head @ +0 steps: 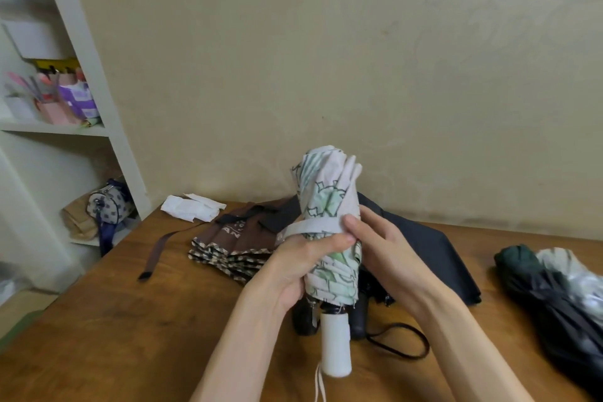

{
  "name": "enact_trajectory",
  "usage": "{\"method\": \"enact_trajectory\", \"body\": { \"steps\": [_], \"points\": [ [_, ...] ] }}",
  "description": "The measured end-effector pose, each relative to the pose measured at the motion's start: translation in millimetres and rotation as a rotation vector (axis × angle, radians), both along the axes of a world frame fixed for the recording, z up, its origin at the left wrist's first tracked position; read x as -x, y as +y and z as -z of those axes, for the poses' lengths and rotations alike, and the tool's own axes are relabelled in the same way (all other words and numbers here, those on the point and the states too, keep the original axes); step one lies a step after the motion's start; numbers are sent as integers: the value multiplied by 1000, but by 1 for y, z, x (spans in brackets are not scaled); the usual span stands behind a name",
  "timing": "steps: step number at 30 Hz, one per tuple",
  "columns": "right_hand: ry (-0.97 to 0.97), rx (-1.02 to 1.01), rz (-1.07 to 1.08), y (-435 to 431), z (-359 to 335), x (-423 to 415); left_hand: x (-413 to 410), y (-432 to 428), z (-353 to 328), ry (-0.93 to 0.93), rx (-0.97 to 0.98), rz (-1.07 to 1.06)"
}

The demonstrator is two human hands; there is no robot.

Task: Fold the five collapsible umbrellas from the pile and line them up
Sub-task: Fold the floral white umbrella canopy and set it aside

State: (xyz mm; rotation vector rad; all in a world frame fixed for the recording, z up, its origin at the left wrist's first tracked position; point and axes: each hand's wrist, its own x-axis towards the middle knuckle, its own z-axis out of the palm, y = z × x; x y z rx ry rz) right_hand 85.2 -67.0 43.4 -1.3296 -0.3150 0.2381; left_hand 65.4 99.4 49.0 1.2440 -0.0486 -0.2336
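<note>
White floral umbrella gripped between both hands' fingers.

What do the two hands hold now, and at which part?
Both the left hand and right hand grip the leaf-print umbrella around its rolled canopy, at the closing strap.

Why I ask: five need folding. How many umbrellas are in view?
5: floral one in left hand and right hand; brown one behind it, left; navy one behind it, right; green one and silvery one overlapping, far right on the table. More may be hidden.
</note>
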Motion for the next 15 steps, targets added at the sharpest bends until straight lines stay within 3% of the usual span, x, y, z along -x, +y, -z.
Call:
{"method": "enact_trajectory", "body": {
  "steps": [5,11,15],
  "points": [
    [-145,145,104,2,-10,5,3,4,0,-114,-193,36],
    [-175,231,288,17,-8,5,3,4,-4,-200,-414,102],
    [-201,220,408,16,-7,3,1,-6,-1,-228,-373,41]
  ]
}}
